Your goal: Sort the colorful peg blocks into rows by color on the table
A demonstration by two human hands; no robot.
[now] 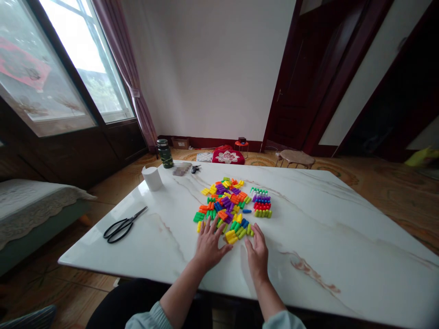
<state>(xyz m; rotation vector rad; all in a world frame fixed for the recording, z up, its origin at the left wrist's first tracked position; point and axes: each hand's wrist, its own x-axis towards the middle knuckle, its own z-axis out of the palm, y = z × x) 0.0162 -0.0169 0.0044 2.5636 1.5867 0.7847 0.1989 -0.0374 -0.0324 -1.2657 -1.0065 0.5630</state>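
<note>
A loose heap of small coloured plastic pieces (224,199) lies on the white marble-patterned table, in yellow, orange, green, purple and blue. My left hand (210,242) rests at the heap's near left edge with its fingers spread over the pieces. At the near right edge, my right hand (257,251) is held on its side, thumb and fingers apart, close to some light green pieces (242,233). Right of the heap stands a neat block of pieces in colour rows (262,205), from green at the back to yellow-green in front. A single blue piece (247,211) lies between heap and block.
Black-handled scissors (123,225) lie on the table's left side. Behind them are a white paper roll (152,178), a camouflage bottle (165,154) and keys (195,169). A round stool (295,157) stands beyond the table's far edge (274,168).
</note>
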